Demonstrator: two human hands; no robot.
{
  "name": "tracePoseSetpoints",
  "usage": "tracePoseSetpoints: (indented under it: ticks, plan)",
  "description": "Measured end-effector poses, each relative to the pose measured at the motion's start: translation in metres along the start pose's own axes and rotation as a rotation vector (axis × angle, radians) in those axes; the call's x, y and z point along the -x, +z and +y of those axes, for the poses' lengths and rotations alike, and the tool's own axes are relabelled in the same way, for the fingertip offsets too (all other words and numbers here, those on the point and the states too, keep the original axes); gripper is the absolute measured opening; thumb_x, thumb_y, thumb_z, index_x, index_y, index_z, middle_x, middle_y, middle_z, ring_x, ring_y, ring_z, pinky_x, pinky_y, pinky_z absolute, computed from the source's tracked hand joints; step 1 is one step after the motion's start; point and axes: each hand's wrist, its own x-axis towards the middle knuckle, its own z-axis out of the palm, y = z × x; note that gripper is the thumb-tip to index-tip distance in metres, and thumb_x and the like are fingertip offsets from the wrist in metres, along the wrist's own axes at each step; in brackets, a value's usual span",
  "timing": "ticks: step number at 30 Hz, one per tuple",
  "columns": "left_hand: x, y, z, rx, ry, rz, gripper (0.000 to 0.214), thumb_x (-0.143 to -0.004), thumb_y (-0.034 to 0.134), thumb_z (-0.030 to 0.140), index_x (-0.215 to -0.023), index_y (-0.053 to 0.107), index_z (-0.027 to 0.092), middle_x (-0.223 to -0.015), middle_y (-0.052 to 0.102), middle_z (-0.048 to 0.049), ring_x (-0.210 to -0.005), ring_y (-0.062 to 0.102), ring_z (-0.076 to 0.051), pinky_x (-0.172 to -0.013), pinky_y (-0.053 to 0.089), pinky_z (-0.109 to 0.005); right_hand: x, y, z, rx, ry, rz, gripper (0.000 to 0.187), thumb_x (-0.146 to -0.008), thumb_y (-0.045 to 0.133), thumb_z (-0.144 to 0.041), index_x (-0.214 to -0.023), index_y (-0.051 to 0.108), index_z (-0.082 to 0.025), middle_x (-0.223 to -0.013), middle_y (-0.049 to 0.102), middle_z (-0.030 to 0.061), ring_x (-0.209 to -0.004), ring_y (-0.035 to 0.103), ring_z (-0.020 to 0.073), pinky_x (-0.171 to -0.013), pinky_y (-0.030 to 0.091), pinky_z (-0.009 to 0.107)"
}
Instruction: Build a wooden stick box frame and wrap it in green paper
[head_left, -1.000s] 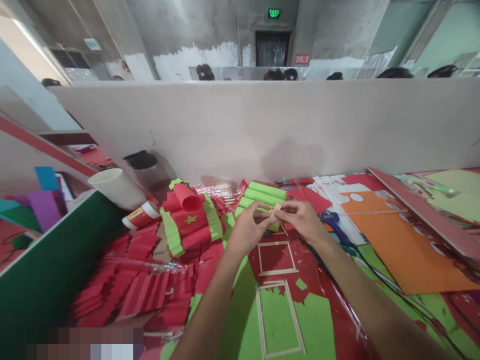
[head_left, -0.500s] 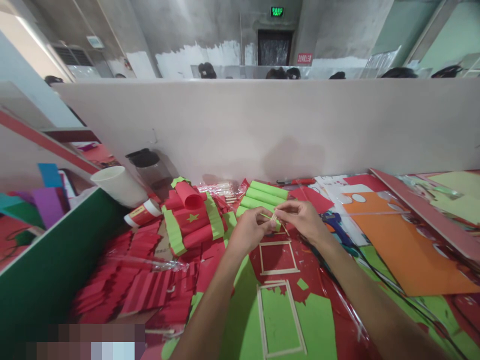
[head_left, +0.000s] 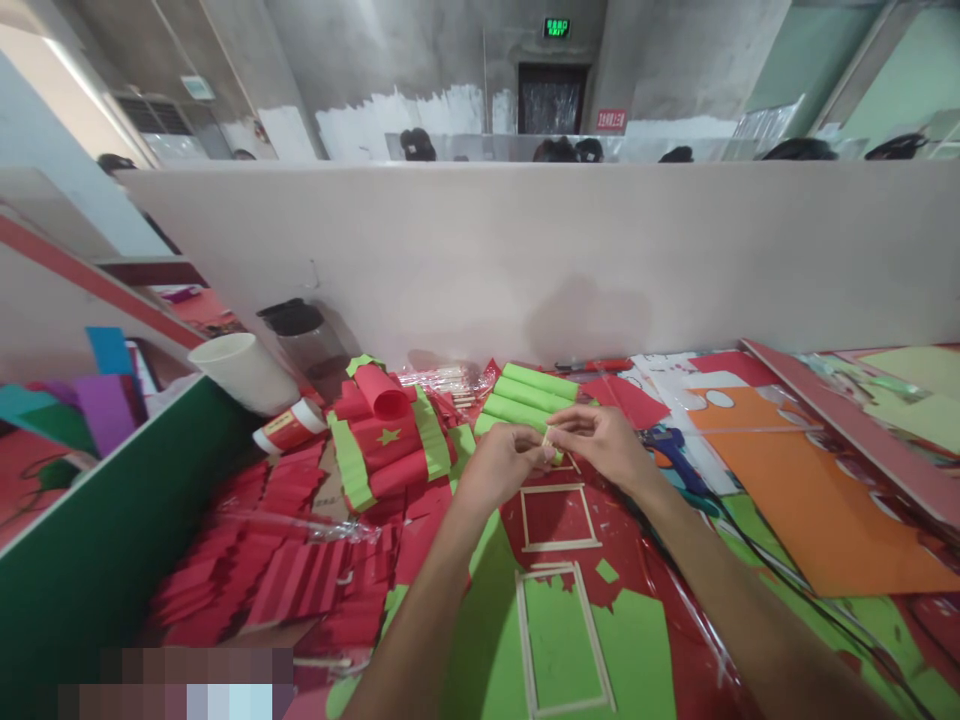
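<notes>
Above the red table (head_left: 628,535), head view: left hand (head_left: 504,462) and right hand (head_left: 604,442) are pinching thin sticks (head_left: 548,438), nearly meeting. Nearer the camera, small frame (head_left: 562,547) and large frame (head_left: 526,650) are lying flat, four-sided, seemingly done; the held sticks are looking unfinished, any joints being mostly hidden.

Pale sticks (head_left: 548,438) between left hand (head_left: 501,462) and right hand (head_left: 606,440) slightly lower than a second ago.
</notes>
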Motion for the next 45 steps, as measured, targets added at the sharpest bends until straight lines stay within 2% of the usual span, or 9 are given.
tracePoseSetpoints:
  ticks: [6, 17, 24, 27, 29, 32, 35, 40, 45]
  plan:
    - [0.000, -0.002, 0.003, 0.046, -0.094, -0.014, 0.018, -0.070, 0.071, 0.032, -0.073, 0.068, 0.014, -0.067, 0.068, -0.0019, -0.065, 0.065, -0.015, -0.067, 0.055, -0.028, -0.002, 0.002, 0.006, -0.046, 0.022, -0.016, 0.033, -0.067, 0.075, -0.033, -0.095, 0.067, -0.018, -0.084, 0.071, 0.0056, -0.079, 0.068, 0.0204, -0.071, 0.054, 0.030]
    - [-0.002, -0.001, -0.002, 0.005, -0.093, -0.010, 0.016, -0.073, 0.068, 0.029, -0.079, 0.068, 0.014, -0.068, 0.068, -0.0034, -0.066, 0.066, -0.016, -0.065, 0.054, -0.028, -0.002, 0.000, 0.008, -0.041, 0.021, -0.061, 0.031, -0.069, 0.073, -0.033, -0.095, 0.065, -0.018, -0.080, 0.071, 0.0047, -0.075, 0.068, 0.0196, -0.068, 0.053, 0.030]
    - [0.000, -0.002, 0.003, 0.042, -0.146, -0.019, 0.020, -0.067, 0.073, 0.032, -0.071, 0.067, 0.014, -0.063, 0.066, -0.0019, -0.063, 0.064, -0.015, -0.066, 0.054, -0.027, -0.002, -0.007, 0.005, 0.027, -0.024, -0.047, 0.028, -0.077, 0.065, -0.034, -0.100, 0.063, -0.018, -0.091, 0.070, 0.0064, -0.087, 0.066, 0.0197, -0.075, 0.053, 0.030]
    - [0.001, -0.004, 0.004, 0.040, -0.174, -0.010, 0.021, -0.066, 0.074, 0.033, -0.068, 0.066, 0.013, -0.061, 0.066, -0.0020, -0.062, 0.063, -0.014, -0.066, 0.053, -0.027, -0.002, -0.022, 0.001, 0.182, -0.025, -0.038, 0.024, -0.081, 0.059, -0.034, -0.100, 0.062, -0.019, -0.093, 0.069, 0.0060, -0.085, 0.066, 0.0182, -0.075, 0.051, 0.029]
    - [0.001, -0.006, 0.002, 0.045, -0.188, 0.000, 0.022, -0.066, 0.074, 0.033, -0.066, 0.064, 0.013, -0.061, 0.066, -0.0027, -0.063, 0.064, -0.015, -0.067, 0.053, -0.027, 0.000, -0.034, -0.002, 0.400, 0.012, -0.097, 0.019, -0.082, 0.057, -0.033, -0.095, 0.063, -0.020, -0.090, 0.070, 0.0049, -0.083, 0.066, 0.0179, -0.073, 0.049, 0.028]
    - [0.001, -0.008, -0.001, 0.051, -0.198, 0.004, 0.022, -0.065, 0.075, 0.032, -0.064, 0.063, 0.013, -0.062, 0.067, -0.0029, -0.063, 0.064, -0.015, -0.067, 0.054, -0.027, 0.007, -0.050, -0.007, 0.836, 0.165, -0.207, 0.019, -0.079, 0.059, -0.038, -0.087, 0.064, -0.021, -0.083, 0.069, 0.0054, -0.078, 0.065, 0.0216, -0.066, 0.046, 0.030]
    - [0.000, -0.009, -0.003, 0.052, -0.210, 0.002, 0.022, -0.064, 0.075, 0.031, -0.062, 0.063, 0.013, -0.061, 0.067, -0.0026, -0.063, 0.064, -0.015, -0.066, 0.054, -0.026, 0.017, -0.058, -0.013, 1.168, 0.325, -0.318, 0.032, -0.071, 0.064, -0.048, -0.086, 0.064, -0.019, -0.082, 0.068, 0.0091, -0.079, 0.064, 0.0278, -0.062, 0.043, 0.032]
    - [0.000, -0.010, -0.006, 0.028, -0.208, -0.032, 0.019, -0.065, 0.074, 0.030, -0.064, 0.066, 0.013, -0.061, 0.068, -0.0035, -0.061, 0.064, -0.014, -0.066, 0.053, -0.025, 0.027, -0.053, -0.020, 1.341, 0.507, -0.435, 0.050, -0.055, 0.074, -0.056, -0.087, 0.068, -0.017, -0.089, 0.069, 0.0144, -0.085, 0.065, 0.0323, -0.066, 0.044, 0.035]
    - [0.000, -0.013, -0.007, 0.044, -0.215, -0.046, 0.021, -0.065, 0.075, 0.032, -0.064, 0.066, 0.013, -0.064, 0.068, -0.0041, -0.063, 0.065, -0.014, -0.068, 0.054, -0.026, 0.025, -0.043, -0.012, 1.383, 0.542, -0.465, 0.060, -0.045, 0.080, -0.052, -0.092, 0.069, -0.017, -0.095, 0.070, 0.0153, -0.090, 0.065, 0.0341, -0.072, 0.046, 0.039]
